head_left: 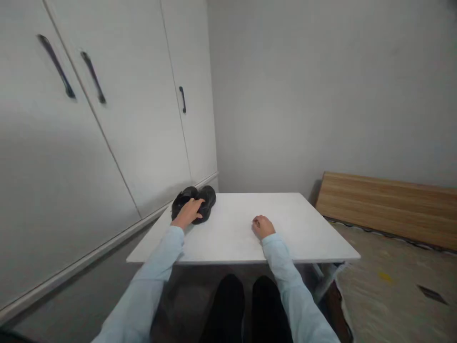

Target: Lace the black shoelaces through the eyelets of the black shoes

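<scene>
A pair of black shoes (209, 195) stands side by side at the back left corner of the white table (228, 243). Over the shoes' near part lies my left hand (189, 212), its thumb and fingers apart; it touches them or hovers just above, and a firm grip is not visible. My right hand (263, 226) rests on the tabletop right of the middle, its fingers curled in. Whether anything small is inside those curled fingers cannot be made out.
White cabinet doors (143, 119) with dark handles rise along the left. A grey wall (321, 95) is behind the table. At the right, a wooden board (385, 205) leans against the wall above the beige floor covering (392, 295).
</scene>
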### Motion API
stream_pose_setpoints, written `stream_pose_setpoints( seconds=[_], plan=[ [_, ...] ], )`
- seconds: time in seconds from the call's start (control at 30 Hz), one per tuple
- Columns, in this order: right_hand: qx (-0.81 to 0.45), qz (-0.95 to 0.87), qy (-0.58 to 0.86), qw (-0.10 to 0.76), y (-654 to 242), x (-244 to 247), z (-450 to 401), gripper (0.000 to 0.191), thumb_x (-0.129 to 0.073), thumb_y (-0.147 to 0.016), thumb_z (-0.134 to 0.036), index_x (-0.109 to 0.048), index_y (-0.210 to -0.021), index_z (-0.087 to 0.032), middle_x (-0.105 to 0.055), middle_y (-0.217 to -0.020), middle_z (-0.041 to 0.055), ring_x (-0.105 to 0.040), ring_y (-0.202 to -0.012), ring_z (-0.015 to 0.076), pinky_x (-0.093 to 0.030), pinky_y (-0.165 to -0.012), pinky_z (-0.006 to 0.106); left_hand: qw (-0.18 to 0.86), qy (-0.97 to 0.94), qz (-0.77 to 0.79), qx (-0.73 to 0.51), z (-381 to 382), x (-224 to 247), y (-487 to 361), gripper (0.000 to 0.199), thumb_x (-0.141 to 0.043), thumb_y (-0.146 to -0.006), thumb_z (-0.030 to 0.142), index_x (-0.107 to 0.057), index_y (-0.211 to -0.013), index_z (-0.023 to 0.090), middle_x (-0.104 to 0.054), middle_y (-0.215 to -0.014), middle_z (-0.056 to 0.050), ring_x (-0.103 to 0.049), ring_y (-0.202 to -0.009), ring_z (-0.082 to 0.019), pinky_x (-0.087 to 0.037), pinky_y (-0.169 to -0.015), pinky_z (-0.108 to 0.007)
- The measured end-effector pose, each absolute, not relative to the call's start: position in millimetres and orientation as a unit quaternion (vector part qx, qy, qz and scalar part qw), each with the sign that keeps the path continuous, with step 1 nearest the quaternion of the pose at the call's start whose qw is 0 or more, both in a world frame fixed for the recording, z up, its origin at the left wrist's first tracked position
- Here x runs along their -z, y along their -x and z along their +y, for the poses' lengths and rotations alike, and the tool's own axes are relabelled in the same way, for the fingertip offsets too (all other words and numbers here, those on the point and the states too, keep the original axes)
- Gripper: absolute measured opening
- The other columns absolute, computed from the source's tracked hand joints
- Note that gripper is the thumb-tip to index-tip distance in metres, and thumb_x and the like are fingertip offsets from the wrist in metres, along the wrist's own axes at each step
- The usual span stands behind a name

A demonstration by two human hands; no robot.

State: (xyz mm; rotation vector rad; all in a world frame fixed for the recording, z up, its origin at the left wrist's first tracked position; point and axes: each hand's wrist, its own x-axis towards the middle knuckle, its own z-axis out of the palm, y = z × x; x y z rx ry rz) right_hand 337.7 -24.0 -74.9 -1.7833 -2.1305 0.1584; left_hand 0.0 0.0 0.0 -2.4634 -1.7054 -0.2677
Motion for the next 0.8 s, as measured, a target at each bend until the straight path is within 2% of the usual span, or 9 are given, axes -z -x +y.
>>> stream_pose_setpoints(
  seconds=[0.3,0.53,0.8],
  plan=[
    [-0.055,-0.756,0.629,0.174,-335,75,-25,0.025,-0.051,-0.085,-0.018,-0.069,-0.101,-0.013,-0.066,-0.109,0.0107,-0.057,-0.103,0.0195,-0.037,-0.091,0.024,0.086,0.827,-0.544,0.115,11,10,-5,0.057,-0.070,-0.071,0.013,-0.048,-0.125,0.016,-0.064,-0.109,-0.011,-0.052,-0.107,-0.027,-0.039,-0.093,-0.036],
    [-0.057,-0.755,0.631,0.170,-335,75,-26,0.026,-0.052,-0.084,-0.019,-0.069,-0.102,-0.012,-0.065,-0.110,0.0118,-0.056,-0.104,0.0205,-0.037,-0.091,0.025,0.113,0.839,-0.514,0.136,4,10,-23,0.057,-0.070,-0.071,0.012,-0.050,-0.124,0.013,-0.063,-0.110,-0.012,-0.052,-0.105,-0.027,-0.038,-0.095,-0.037],
    [-0.068,-0.742,0.641,0.184,-334,74,-27,0.025,-0.053,-0.083,-0.019,-0.069,-0.100,-0.013,-0.065,-0.109,0.0122,-0.057,-0.104,0.0216,-0.039,-0.091,0.026,0.092,0.847,-0.491,0.184,-10,5,-65,0.057,-0.069,-0.073,0.013,-0.049,-0.126,0.015,-0.061,-0.114,-0.011,-0.050,-0.107,-0.027,-0.041,-0.094,-0.039]
  ],
)
